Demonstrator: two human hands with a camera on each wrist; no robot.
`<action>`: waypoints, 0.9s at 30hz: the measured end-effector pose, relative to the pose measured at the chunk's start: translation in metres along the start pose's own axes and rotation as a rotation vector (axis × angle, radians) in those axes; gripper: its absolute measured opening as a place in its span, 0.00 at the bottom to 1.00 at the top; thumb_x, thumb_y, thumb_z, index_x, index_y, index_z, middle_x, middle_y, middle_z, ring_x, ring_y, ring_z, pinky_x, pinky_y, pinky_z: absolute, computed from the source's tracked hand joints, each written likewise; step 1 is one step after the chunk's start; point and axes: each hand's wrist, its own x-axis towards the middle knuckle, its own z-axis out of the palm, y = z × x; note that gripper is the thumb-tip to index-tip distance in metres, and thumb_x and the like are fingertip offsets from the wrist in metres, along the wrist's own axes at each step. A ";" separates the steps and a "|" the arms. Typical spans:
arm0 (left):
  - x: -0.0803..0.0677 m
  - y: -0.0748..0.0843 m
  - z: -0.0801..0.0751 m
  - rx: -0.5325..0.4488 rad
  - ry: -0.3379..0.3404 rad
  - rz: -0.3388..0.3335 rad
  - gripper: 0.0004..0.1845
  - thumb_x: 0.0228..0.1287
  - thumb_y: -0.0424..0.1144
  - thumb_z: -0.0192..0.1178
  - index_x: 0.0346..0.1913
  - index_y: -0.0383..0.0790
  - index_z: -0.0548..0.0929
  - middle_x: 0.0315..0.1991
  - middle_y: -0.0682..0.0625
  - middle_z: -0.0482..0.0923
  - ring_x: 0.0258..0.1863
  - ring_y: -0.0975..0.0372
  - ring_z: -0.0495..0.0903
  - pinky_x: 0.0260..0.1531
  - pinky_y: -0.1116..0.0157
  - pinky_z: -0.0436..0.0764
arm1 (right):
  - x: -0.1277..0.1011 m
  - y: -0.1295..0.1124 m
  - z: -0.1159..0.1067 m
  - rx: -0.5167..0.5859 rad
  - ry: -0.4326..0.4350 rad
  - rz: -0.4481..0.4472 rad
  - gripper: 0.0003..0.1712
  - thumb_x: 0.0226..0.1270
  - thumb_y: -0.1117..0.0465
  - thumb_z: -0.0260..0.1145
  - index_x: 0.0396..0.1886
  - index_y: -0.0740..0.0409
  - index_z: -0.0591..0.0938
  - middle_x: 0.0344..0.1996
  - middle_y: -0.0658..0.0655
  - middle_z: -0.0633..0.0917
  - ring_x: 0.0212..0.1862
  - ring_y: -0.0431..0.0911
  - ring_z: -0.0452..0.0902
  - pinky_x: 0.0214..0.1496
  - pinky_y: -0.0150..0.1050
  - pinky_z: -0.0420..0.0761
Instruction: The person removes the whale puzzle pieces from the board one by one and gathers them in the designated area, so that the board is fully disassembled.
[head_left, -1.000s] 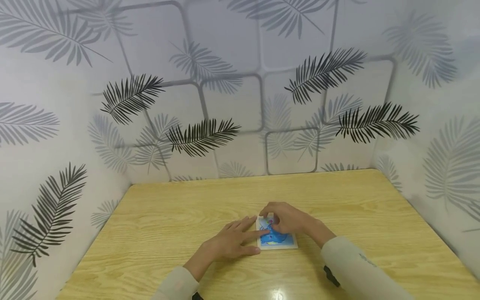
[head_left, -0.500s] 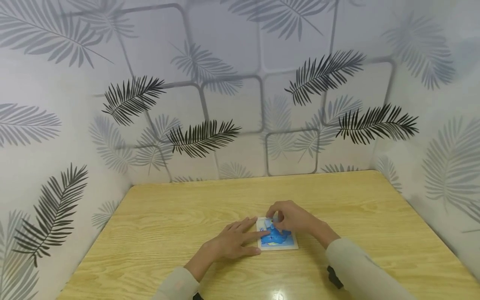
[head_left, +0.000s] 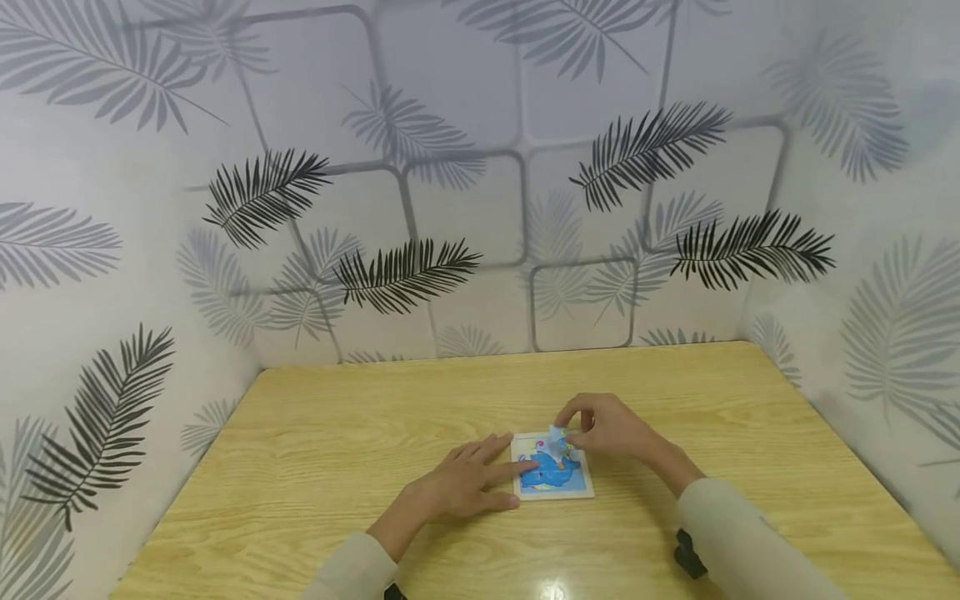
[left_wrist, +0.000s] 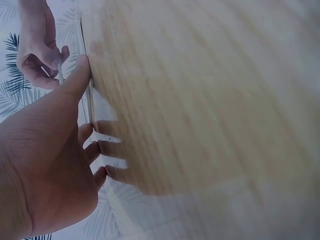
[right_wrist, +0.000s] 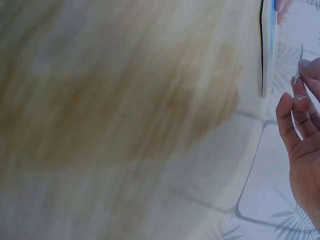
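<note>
Fingers of the right hand (head_left: 609, 427) pinch a puzzle piece (head_left: 557, 439) above the puzzle board (head_left: 553, 487).

No words, numbers, labels or brand marks can be read in any view. The small puzzle board (head_left: 552, 479) under the left hand's (head_left: 457, 487) fingertips carries only a blue cartoon picture, and the piece (head_left: 557, 437) pinched by the right hand (head_left: 607, 427) shows no lettering.
</note>
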 end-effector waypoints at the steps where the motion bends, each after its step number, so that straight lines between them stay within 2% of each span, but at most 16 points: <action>1: 0.000 0.000 0.000 0.002 -0.001 -0.001 0.32 0.71 0.65 0.42 0.75 0.72 0.51 0.79 0.47 0.39 0.77 0.49 0.41 0.70 0.42 0.50 | -0.001 0.001 -0.001 0.002 0.003 0.010 0.12 0.56 0.63 0.72 0.41 0.48 0.86 0.31 0.48 0.82 0.26 0.40 0.69 0.24 0.32 0.72; 11: 0.002 -0.001 0.001 0.002 -0.004 0.004 0.32 0.71 0.64 0.42 0.76 0.71 0.51 0.79 0.47 0.39 0.77 0.49 0.41 0.70 0.41 0.51 | -0.016 0.016 -0.019 0.021 0.018 0.067 0.13 0.57 0.64 0.70 0.42 0.46 0.85 0.27 0.50 0.80 0.23 0.41 0.67 0.22 0.32 0.70; 19: 0.003 -0.002 0.002 0.031 0.003 0.006 0.32 0.71 0.65 0.42 0.76 0.71 0.51 0.79 0.47 0.40 0.77 0.50 0.42 0.71 0.44 0.50 | -0.029 0.027 -0.031 0.023 0.045 0.074 0.14 0.55 0.66 0.70 0.41 0.48 0.85 0.20 0.50 0.75 0.20 0.38 0.63 0.21 0.31 0.66; 27: 0.002 -0.002 0.001 0.016 0.007 0.022 0.32 0.72 0.63 0.43 0.76 0.69 0.52 0.79 0.46 0.40 0.77 0.49 0.42 0.71 0.45 0.50 | -0.041 0.038 -0.041 -0.025 0.062 0.085 0.13 0.55 0.66 0.70 0.40 0.49 0.86 0.18 0.49 0.73 0.19 0.37 0.63 0.20 0.31 0.66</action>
